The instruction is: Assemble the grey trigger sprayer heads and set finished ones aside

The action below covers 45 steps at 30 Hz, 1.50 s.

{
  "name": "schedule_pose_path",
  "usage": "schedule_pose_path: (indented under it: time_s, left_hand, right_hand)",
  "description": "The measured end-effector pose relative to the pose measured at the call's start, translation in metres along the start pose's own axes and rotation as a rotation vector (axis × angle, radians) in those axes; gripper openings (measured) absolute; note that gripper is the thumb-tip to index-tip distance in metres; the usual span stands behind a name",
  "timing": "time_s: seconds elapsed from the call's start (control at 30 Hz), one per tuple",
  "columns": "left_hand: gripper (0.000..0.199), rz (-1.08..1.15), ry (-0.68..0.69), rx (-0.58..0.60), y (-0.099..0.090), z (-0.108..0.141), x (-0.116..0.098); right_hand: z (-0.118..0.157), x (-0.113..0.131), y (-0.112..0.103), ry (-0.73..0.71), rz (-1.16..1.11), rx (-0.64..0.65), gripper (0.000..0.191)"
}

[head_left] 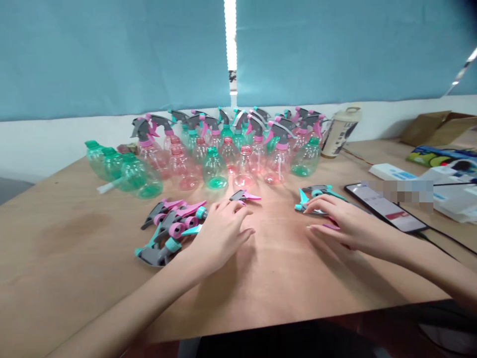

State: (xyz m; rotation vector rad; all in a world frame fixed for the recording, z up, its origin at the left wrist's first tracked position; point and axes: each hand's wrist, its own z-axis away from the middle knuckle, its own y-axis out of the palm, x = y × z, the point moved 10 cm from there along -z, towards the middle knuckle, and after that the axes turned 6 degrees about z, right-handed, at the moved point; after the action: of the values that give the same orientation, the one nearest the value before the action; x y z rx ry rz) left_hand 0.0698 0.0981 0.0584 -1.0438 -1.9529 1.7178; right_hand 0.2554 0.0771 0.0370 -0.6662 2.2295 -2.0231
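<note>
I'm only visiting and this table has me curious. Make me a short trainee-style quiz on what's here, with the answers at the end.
1. Yes or no: does every bottle have a spray head on top?

2. Fill in: the loose spray heads beside the person's left hand are grey, with pink or ____ parts.

3. Choose: of these, the phone lies nearest
A) the left hand
B) the right hand
C) the cardboard box

Key: 1. No, several necks are bare. 2. Turquoise. 3. B.
</note>
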Motion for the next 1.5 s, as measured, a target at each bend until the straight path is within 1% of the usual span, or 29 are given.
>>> schedule_pose_path:
  time_s: [0.07, 0.13, 0.23, 0.3, 0.37, 0.47, 0.53, 0.6, 0.7, 0.8, 0.9, 0.97, 1.07, 1.17, 1.23, 1.27, 1.33, 1.4, 1.5]
  left_hand:
    - [0.022, 0.006, 0.059, 0.005, 0.01, -0.017, -0.011]
    - [0.024, -0.02, 0.099, -0.002, 0.019, -0.035, -0.015]
    - [0.03, -0.103, 0.059, 0.011, 0.032, -0.056, -0.002]
    - [0.034, -0.138, 0.0, 0.024, 0.038, -0.062, 0.011]
    - [0.037, -0.149, -0.028, 0.029, 0.04, -0.061, 0.019]
    - [0.037, -0.17, -0.048, 0.039, 0.039, -0.049, 0.027]
    - [0.033, -0.188, -0.065, 0.054, 0.036, -0.04, 0.031]
    - [0.031, -0.201, -0.09, 0.076, 0.033, -0.032, 0.036]
    - [0.03, -0.214, -0.105, 0.092, 0.027, -0.023, 0.038]
    - [0.03, -0.202, -0.078, 0.059, 0.021, -0.019, 0.027]
    - [0.024, -0.134, -0.036, 0.025, 0.022, -0.018, 0.006]
    - [0.023, -0.053, -0.001, 0.013, 0.025, -0.018, -0.01]
    - [0.026, 0.054, 0.041, 0.002, 0.032, -0.02, -0.03]
    - [0.03, 0.092, 0.054, 0.007, 0.037, -0.021, -0.038]
    - [0.029, 0.093, 0.044, -0.002, 0.036, -0.021, -0.038]
    - [0.028, 0.098, 0.04, -0.014, 0.035, -0.02, -0.038]
    - [0.025, 0.13, 0.042, -0.045, 0.03, -0.02, -0.04]
    - [0.022, 0.182, 0.05, -0.061, 0.027, -0.02, -0.044]
    - [0.024, 0.216, 0.076, -0.033, 0.03, -0.025, -0.058]
  right_hand:
    - [0.006, -0.013, -0.005, 0.03, 0.016, -0.015, 0.022]
    - [0.009, -0.026, -0.007, 0.049, 0.041, -0.027, 0.021]
    - [0.005, -0.038, -0.002, 0.04, 0.07, -0.018, 0.023]
    - [-0.002, -0.039, 0.003, -0.008, 0.102, -0.027, 0.027]
    - [-0.01, -0.037, 0.007, -0.057, 0.153, -0.049, 0.034]
    - [-0.022, -0.035, 0.016, -0.072, 0.181, -0.054, 0.042]
    - [-0.029, -0.033, 0.021, -0.082, 0.182, -0.044, 0.041]
    - [-0.033, -0.029, 0.025, -0.098, 0.179, -0.038, 0.036]
    - [-0.037, -0.023, 0.026, -0.124, 0.145, -0.025, 0.028]
    - [-0.038, -0.02, 0.022, -0.126, 0.082, -0.024, 0.025]
    - [-0.039, -0.015, 0.017, -0.12, 0.011, -0.04, 0.025]
    - [-0.039, -0.006, 0.016, -0.127, -0.041, -0.054, 0.027]
    - [-0.039, 0.014, 0.014, -0.151, -0.125, -0.062, 0.035]
    - [-0.036, 0.029, 0.009, -0.146, -0.309, -0.023, 0.044]
    - [-0.034, 0.027, 0.003, -0.102, -0.45, -0.016, 0.042]
    - [-0.032, 0.024, -0.002, -0.078, -0.493, -0.032, 0.041]
    - [-0.03, 0.014, -0.009, -0.039, -0.514, -0.071, 0.038]
    - [-0.027, 0.004, -0.011, -0.013, -0.506, -0.085, 0.035]
    - [-0.023, -0.007, -0.008, 0.009, -0.497, -0.067, 0.033]
